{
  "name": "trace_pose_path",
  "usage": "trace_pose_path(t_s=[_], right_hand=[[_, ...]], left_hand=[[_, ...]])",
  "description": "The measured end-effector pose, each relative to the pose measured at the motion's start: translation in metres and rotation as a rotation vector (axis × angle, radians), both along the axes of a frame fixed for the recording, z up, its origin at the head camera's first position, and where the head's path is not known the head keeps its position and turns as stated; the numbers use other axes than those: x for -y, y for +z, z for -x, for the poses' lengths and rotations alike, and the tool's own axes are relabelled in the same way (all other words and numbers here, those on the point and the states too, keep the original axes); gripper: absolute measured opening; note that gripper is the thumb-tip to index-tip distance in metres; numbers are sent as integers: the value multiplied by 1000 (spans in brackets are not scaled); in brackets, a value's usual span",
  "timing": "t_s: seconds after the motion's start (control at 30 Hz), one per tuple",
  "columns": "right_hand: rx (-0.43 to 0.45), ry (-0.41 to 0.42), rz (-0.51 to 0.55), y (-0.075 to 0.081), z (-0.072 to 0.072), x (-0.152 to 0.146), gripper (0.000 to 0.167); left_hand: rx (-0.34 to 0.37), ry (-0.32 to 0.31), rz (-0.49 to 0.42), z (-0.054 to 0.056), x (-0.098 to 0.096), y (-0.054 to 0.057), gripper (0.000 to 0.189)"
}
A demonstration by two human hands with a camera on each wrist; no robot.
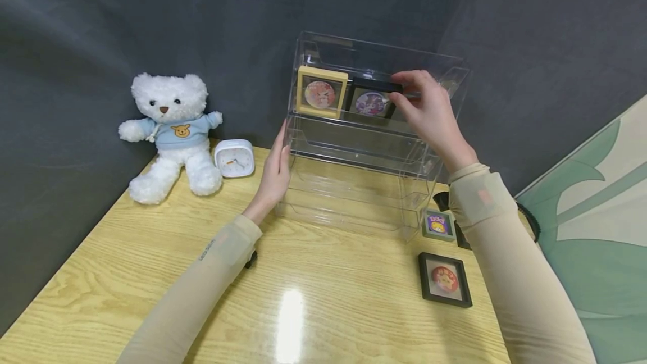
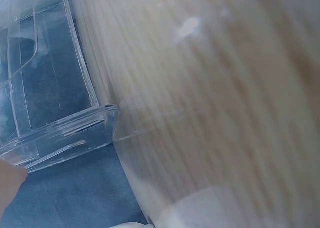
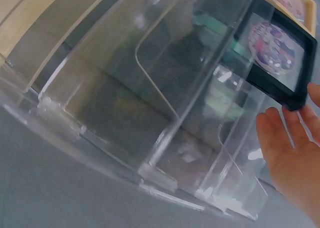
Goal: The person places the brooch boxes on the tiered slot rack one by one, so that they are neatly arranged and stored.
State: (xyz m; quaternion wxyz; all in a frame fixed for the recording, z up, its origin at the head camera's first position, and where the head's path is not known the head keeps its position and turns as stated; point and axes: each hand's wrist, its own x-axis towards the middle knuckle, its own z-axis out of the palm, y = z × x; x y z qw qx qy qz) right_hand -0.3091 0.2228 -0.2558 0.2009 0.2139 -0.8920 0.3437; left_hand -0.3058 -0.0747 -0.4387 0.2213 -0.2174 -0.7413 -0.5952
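- Two hands are working at a clear rack [image 1: 354, 157]: the left hand [image 1: 275, 170] is resting along its left side, fingers nearly straight, probably steadying it against shifting.
- Narrowed to a pinch, the right hand [image 1: 429, 107] is holding a black frame [image 1: 374, 100] by its right end, apparently keeping its picture facing near.
- This black frame is standing at the rack's top level, just right of a yellow frame [image 1: 321, 93]; both are facing near, presumably for display.
- On the tabletop [image 1: 343, 274], right of the rack, a green frame [image 1: 438, 225] is resting far of a red-badge frame [image 1: 445, 279], perhaps for easy reach.
- Dark lettering is running along the left sleeve [image 1: 202, 274], too small to read surely; the green and red-badge frames are showing letter-like marks, also unreadable.
- No brand is showing legibly.
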Motion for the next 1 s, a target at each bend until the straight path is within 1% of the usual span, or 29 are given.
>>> trace_pose_path(t_s=[0.1,0.2,0.3,0.4,0.53,0.63,0.73,0.8,0.87,0.93,1.0], right_hand=[[-27,3,22,3,-10,-8,35],[-51,-9,39,5,-26,-19,34],[-47,-49,37,2,-47,-35,34],[-20,-90,36,-8,-70,-54,35],[25,-111,32,-34,-102,-84,34],[53,-115,12,-61,-125,-104,32],[76,-109,10,-89,-146,-118,30],[87,-103,15,-107,-159,-125,29],[103,-108,14,-122,-171,-130,28],[122,-127,7,-136,-182,-133,27],[149,-152,-7,-148,-192,-136,26]], left_hand=[[1,-4,-3,-1,-1,1,56],[3,-3,-8,-1,-1,1,56],[5,1,-9,-1,-1,1,56],[13,0,-3,-1,-1,0,56],[38,-4,1,-2,0,0,57],[53,1,-1,-1,0,-1,57],[67,3,-2,-3,-2,0,57],[82,-1,-4,-7,-3,5,57],[97,-7,-7,-16,-3,15,57],[106,-13,-9,-24,-4,24,56],[105,-19,-11,-30,-4,31,56]])
